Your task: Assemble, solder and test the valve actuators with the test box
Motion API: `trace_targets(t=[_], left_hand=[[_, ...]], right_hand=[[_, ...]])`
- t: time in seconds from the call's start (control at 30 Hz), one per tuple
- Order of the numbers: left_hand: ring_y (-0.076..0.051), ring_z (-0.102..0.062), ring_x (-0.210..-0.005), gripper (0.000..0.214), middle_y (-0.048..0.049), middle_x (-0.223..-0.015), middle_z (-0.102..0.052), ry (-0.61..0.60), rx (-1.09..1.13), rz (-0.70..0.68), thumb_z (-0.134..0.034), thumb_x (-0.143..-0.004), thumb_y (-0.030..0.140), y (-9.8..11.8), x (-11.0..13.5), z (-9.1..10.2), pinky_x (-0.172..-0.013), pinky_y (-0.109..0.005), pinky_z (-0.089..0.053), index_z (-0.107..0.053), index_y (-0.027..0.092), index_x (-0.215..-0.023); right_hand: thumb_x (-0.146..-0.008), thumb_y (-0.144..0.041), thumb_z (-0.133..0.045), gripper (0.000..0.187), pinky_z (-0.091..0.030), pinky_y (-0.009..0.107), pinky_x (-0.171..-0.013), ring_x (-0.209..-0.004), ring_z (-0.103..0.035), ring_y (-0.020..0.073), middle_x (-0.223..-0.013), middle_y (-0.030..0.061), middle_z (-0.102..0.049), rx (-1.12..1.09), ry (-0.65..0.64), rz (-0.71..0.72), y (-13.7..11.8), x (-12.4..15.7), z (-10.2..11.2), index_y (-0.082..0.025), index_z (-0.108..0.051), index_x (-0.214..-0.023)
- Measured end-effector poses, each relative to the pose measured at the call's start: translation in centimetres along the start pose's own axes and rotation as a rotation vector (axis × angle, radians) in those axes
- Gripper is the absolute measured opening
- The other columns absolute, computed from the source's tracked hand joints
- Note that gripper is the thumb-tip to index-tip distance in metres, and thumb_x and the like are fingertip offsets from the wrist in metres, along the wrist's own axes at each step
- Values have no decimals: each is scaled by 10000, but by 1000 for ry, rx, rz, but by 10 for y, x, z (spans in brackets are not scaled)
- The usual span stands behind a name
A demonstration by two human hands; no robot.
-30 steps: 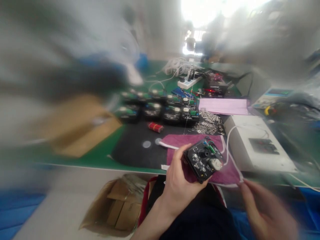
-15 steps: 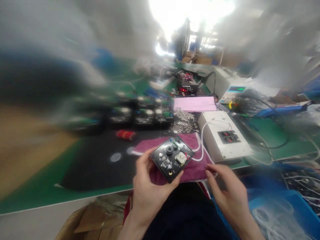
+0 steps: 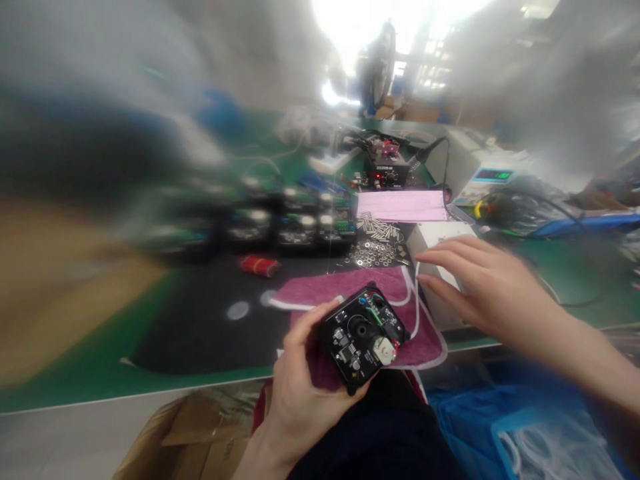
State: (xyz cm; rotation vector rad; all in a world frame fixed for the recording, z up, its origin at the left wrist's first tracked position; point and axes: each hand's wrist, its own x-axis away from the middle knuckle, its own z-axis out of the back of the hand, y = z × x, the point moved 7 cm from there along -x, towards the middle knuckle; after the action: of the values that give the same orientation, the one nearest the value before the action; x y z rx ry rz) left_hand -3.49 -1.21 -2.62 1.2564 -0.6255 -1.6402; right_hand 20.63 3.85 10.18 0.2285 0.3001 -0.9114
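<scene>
My left hand [image 3: 305,380] grips a square black housing with a circuit board [image 3: 357,340], its top tilted towards me. On the board are a round black central piece, a white component and small red and green wires. A white cable [image 3: 417,307] runs from the housing's right side. My right hand [image 3: 480,283] is raised over the white box [image 3: 443,232], hiding most of it. Its thumb and fingers are stretched out and apart, with the fingertips beside the cable; whether they touch it I cannot tell. Beneath the housing lies a purple cloth [image 3: 345,283] with white edging.
Several similar board units [image 3: 295,230] stand at the left, blurred. Loose metal pins [image 3: 380,227] and nut-like rings [image 3: 373,253] lie behind the cloth. A red bundle [image 3: 259,265] rests on the black mat [image 3: 200,327]. A blue crate [image 3: 480,427] stands below the table at right.
My right hand has risen from the cloth's edge to above the white box, near the cable. The housing has come down and to the right in my left hand and turned slightly.
</scene>
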Motion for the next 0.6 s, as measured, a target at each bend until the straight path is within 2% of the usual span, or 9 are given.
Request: trace_targets(t=[0.17,0.27,0.37,0.47,0.6], left_hand=[[-327,-738,-1271,1010,-157,-1439,-666,20,119,118,-989,-686,289,-6,0,-1,-1038,-480,-676,-450,237,-1539],[-343,-730,-1287,1010,-163,-1446,-669,41,187,168,-995,-668,270,-10,4,4,-1058,-507,-666,-465,237,-1527],[-382,-708,-1325,997,-183,-1474,-664,-53,192,161,-1000,-655,295,-11,11,3,-1132,-578,-613,-491,233,-1510],[-393,-695,-1342,1064,-187,-1500,-647,-128,200,139,-1013,-630,352,-5,13,-1,-1141,-571,-611,-464,234,-1534],[-346,-703,-1336,1091,-152,-1505,-637,-122,186,128,-1000,-664,389,8,2,-14,-1106,-498,-643,-393,266,-1562]], right_hand=[[-1019,-239,-670,138,-542,413,-843,-909,-677,272,-962,129,-763,14,-354,197,-4,-43,-59,-120,-739,-1015],[-1041,-256,-642,166,-514,389,-831,-889,-655,248,-938,117,-752,-68,-433,221,-16,-56,-81,-128,-729,-982],[-1063,-271,-602,198,-513,367,-845,-932,-673,233,-998,114,-760,-228,-481,195,-23,-68,-97,-133,-745,-1061],[-1077,-271,-555,250,-530,370,-898,-981,-713,229,-1067,106,-789,-419,-518,85,-17,-79,-101,-159,-778,-1100],[-1081,-480,-557,380,-597,357,-884,-1004,-763,227,-1161,76,-812,-770,-556,-141,-4,-80,-76,-215,-778,-1239]])
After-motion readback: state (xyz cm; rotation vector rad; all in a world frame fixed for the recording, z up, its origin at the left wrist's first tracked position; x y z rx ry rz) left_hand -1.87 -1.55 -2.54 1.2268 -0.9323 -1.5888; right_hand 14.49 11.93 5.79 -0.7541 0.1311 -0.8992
